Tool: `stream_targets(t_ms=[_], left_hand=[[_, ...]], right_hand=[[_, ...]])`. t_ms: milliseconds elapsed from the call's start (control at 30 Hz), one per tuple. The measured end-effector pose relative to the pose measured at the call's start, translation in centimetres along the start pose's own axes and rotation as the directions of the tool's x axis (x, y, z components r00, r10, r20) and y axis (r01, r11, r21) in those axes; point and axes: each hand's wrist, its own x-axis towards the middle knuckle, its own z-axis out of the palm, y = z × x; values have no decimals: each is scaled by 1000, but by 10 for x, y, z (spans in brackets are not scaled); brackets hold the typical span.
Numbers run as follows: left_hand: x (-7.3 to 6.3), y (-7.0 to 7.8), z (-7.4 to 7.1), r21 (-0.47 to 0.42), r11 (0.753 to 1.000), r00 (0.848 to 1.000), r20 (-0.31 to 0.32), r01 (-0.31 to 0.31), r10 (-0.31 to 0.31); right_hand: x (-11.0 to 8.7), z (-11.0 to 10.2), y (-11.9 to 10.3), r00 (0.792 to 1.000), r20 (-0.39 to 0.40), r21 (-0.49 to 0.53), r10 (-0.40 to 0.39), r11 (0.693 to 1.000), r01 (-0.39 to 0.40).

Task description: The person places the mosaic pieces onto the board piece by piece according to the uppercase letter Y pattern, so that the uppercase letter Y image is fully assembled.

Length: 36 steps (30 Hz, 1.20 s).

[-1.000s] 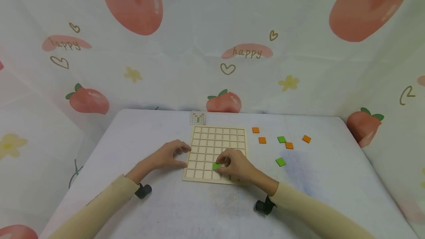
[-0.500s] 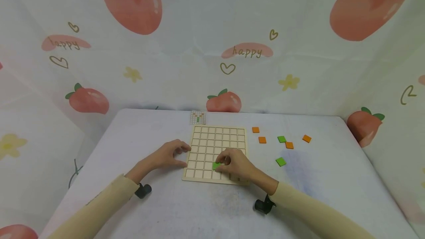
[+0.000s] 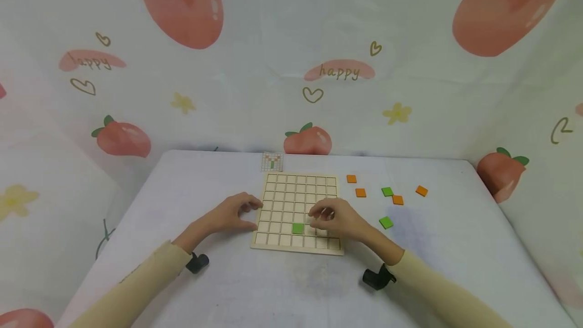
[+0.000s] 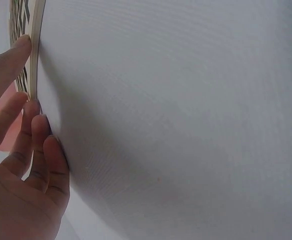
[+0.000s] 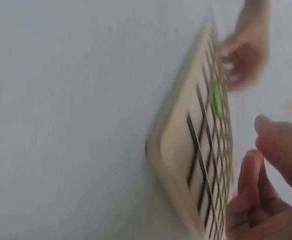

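A square wooden grid board (image 3: 259, 247) lies on the table, and one green tile (image 3: 298, 228) sits in a cell of the second row from its front. My left hand (image 3: 231, 212) touches the board's left edge with thumb and fingertips spread apart. In the left wrist view that thumb (image 4: 22, 45) rests at the board's rim. Just right of the green tile, my right hand (image 3: 339, 219) hovers over the board with loosely bent fingers and nothing between them. It hides some cells on the right side. The right wrist view shows its thumb and fingertips apart from the board.
Loose tiles lie right of the board: several orange ones, such as the orange tile (image 3: 360, 193), and two green ones, such as the green tile (image 3: 385, 222). A small pattern card (image 3: 272, 162) lies behind the board. A printed cloth (image 3: 246, 85) hangs behind the table.
My right hand has let go of the green tile and moved right, so the tile now shows fully in its cell. The left hand has stayed at the board's edge.
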Motion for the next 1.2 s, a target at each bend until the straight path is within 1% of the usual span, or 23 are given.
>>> stream_targets(t_ms=[133, 267, 467, 600, 733, 967, 1133, 1200], left_hand=[[-1, 1, 0, 6, 1000, 1000, -3, 19, -19], [-2, 1, 0, 5, 999, 999, -1, 36, -36], [-1, 1, -1, 5, 999, 999, 5, 32, -32], [1, 1, -1, 0, 999, 999, 9, 44, -44], [1, 1, -2, -7, 998, 998, 13, 55, -55], [0, 1, -1, -5, 999, 999, 15, 46, -46], [0, 1, 0, 6, 999, 999, 18, 36, -36], [0, 1, 0, 7, 999, 999, 18, 36, -36]], right_hand=[[-11, -19, 8, 1000, -12, 22, -5, 1000, 5], [-28, -36, 16, 999, -20, 31, 37, 999, -36], [-56, -63, 25, 996, -24, 50, 83, 995, -82], [-73, -81, 29, 993, -31, 49, 116, 992, -115], [-87, -96, 35, 992, -41, 31, 117, 993, -116], [-106, -115, 39, 990, -59, 8, 125, 992, -125], [-117, -121, 43, 992, -65, -45, 110, 993, -113], [-121, -123, 44, 993, -57, -43, 107, 993, -110]])
